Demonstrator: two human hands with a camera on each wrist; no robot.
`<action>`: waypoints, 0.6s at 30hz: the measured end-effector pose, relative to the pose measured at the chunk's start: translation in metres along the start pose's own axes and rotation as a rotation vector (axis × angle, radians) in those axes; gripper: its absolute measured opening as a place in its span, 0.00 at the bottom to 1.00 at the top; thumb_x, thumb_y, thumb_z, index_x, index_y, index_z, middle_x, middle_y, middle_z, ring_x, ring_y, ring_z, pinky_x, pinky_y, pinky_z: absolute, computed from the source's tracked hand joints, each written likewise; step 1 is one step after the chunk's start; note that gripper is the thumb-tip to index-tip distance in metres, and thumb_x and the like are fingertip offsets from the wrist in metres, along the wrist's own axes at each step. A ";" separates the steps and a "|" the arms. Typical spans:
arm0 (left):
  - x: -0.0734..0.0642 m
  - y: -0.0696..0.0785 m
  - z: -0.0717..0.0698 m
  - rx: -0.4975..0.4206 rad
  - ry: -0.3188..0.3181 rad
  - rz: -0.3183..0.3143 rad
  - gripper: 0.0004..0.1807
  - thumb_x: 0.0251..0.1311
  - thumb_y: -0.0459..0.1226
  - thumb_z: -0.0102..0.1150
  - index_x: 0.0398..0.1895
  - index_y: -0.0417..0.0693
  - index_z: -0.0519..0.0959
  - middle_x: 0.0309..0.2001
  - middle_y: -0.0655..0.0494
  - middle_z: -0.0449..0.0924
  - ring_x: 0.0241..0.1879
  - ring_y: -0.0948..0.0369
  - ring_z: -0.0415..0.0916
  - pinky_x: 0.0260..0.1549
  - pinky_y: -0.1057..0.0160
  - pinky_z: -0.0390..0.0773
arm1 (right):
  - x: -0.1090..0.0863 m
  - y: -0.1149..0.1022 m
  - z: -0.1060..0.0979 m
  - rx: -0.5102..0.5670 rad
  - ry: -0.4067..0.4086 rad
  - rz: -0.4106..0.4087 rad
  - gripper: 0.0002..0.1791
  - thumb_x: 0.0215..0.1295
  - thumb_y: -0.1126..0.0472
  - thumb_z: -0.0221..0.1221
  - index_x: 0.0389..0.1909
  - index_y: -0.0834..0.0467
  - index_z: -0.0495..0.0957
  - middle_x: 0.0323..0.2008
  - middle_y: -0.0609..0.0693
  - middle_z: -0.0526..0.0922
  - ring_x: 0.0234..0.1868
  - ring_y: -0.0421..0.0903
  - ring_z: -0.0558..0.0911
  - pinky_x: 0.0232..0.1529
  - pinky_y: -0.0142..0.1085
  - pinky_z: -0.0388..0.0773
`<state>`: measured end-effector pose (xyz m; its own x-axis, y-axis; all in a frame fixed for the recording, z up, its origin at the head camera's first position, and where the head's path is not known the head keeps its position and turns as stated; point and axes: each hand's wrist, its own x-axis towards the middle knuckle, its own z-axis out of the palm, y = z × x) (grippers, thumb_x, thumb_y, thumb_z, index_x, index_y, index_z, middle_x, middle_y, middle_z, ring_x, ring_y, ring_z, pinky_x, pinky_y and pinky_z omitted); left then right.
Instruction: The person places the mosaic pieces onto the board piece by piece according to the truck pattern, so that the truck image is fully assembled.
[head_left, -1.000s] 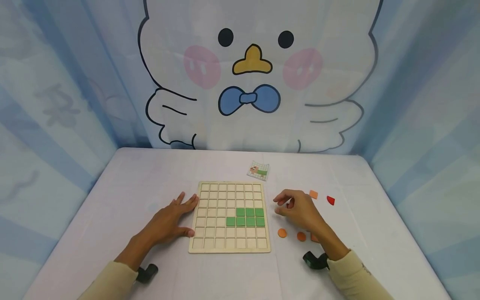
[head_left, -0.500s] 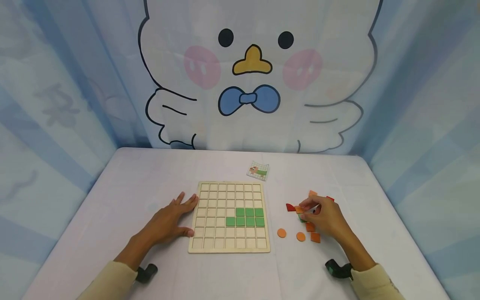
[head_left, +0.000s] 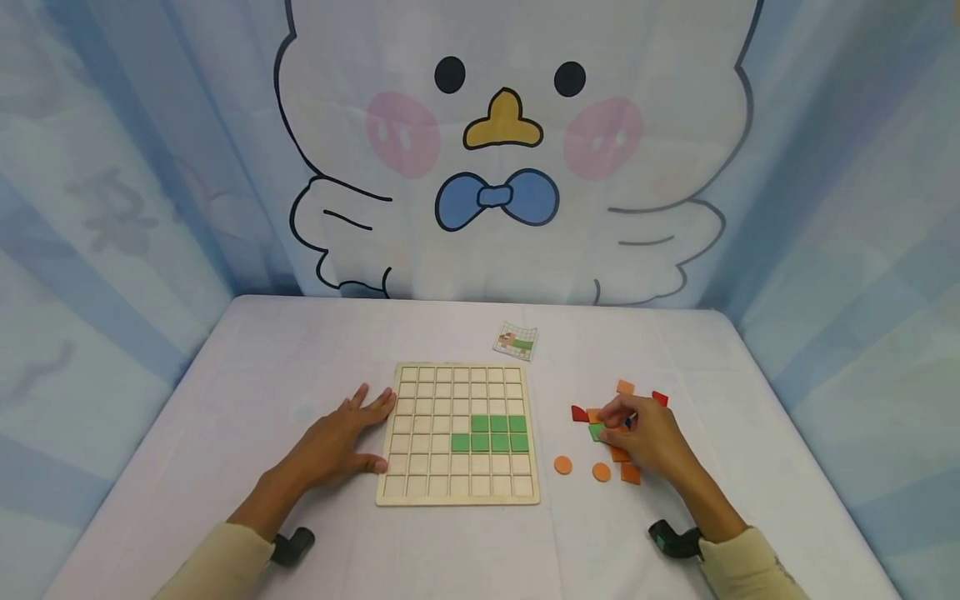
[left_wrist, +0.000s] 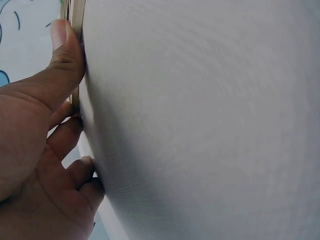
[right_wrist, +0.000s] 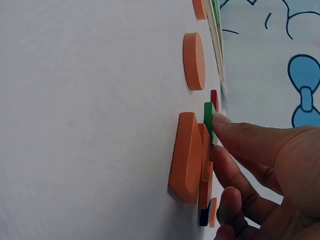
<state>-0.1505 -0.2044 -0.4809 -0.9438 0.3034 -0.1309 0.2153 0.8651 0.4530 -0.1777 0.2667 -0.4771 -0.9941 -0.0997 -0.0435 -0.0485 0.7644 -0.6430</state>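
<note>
A light wooden grid board (head_left: 420,487) lies on the table, with several green square tiles (head_left: 500,443) in its right-hand cells. At the board's left edge, my left hand (head_left: 330,446) rests with fingers spread, thumb and fingertips touching the rim; the thumb (left_wrist: 65,55) shows close against it. To the right, my right hand (head_left: 648,433) reaches into a group of loose pieces. Its thumb and index finger are at a loose green tile (head_left: 596,432), and the thumb tip touches that tile (right_wrist: 208,120) in the right wrist view. The palm hides part of the group.
Around the right hand lie orange squares (head_left: 630,473), two orange discs (head_left: 563,465), red pieces (head_left: 580,413) and a dark blue piece (right_wrist: 204,217). A small picture card (head_left: 516,342) lies behind the board. A printed curtain (head_left: 495,258) hangs behind the table.
My right hand has moved right, away from beside the board, to the loose pieces. The loose green tile now shows more and sits slightly further left. My left hand has stayed put.
</note>
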 end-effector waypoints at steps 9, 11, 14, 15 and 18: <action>-0.001 0.002 -0.002 -0.005 0.000 0.010 0.61 0.49 0.50 0.82 0.85 0.53 0.58 0.84 0.50 0.57 0.82 0.30 0.49 0.73 0.26 0.63 | 0.000 -0.005 0.001 -0.019 -0.041 0.011 0.10 0.60 0.63 0.76 0.41 0.54 0.88 0.32 0.47 0.83 0.34 0.46 0.77 0.31 0.31 0.73; -0.002 0.002 -0.003 -0.009 0.001 0.015 0.60 0.49 0.50 0.82 0.85 0.53 0.58 0.84 0.50 0.57 0.82 0.31 0.49 0.73 0.26 0.63 | 0.000 -0.006 0.002 -0.018 -0.056 0.005 0.11 0.59 0.63 0.77 0.42 0.54 0.88 0.32 0.47 0.83 0.36 0.45 0.78 0.33 0.30 0.75; -0.003 0.002 -0.003 -0.014 0.002 0.016 0.60 0.49 0.50 0.82 0.85 0.53 0.59 0.84 0.51 0.57 0.82 0.31 0.49 0.73 0.26 0.63 | 0.000 -0.009 0.005 -0.030 -0.071 -0.011 0.12 0.59 0.61 0.78 0.42 0.53 0.88 0.32 0.46 0.83 0.36 0.45 0.78 0.34 0.31 0.75; -0.002 0.002 -0.003 -0.014 0.003 0.018 0.60 0.49 0.50 0.82 0.85 0.53 0.59 0.84 0.51 0.57 0.82 0.31 0.49 0.73 0.26 0.63 | 0.001 -0.009 0.006 -0.036 -0.073 -0.018 0.12 0.58 0.61 0.78 0.41 0.53 0.88 0.32 0.46 0.82 0.36 0.44 0.78 0.35 0.31 0.75; -0.002 0.001 -0.002 -0.015 0.003 0.016 0.60 0.48 0.50 0.82 0.85 0.53 0.58 0.84 0.51 0.57 0.83 0.31 0.49 0.73 0.26 0.62 | 0.002 -0.012 0.008 -0.049 -0.075 -0.039 0.11 0.57 0.61 0.79 0.38 0.52 0.87 0.31 0.45 0.82 0.35 0.44 0.77 0.35 0.32 0.74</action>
<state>-0.1493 -0.2051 -0.4786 -0.9410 0.3160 -0.1207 0.2268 0.8541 0.4681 -0.1778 0.2520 -0.4758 -0.9813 -0.1765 -0.0774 -0.0939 0.7888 -0.6074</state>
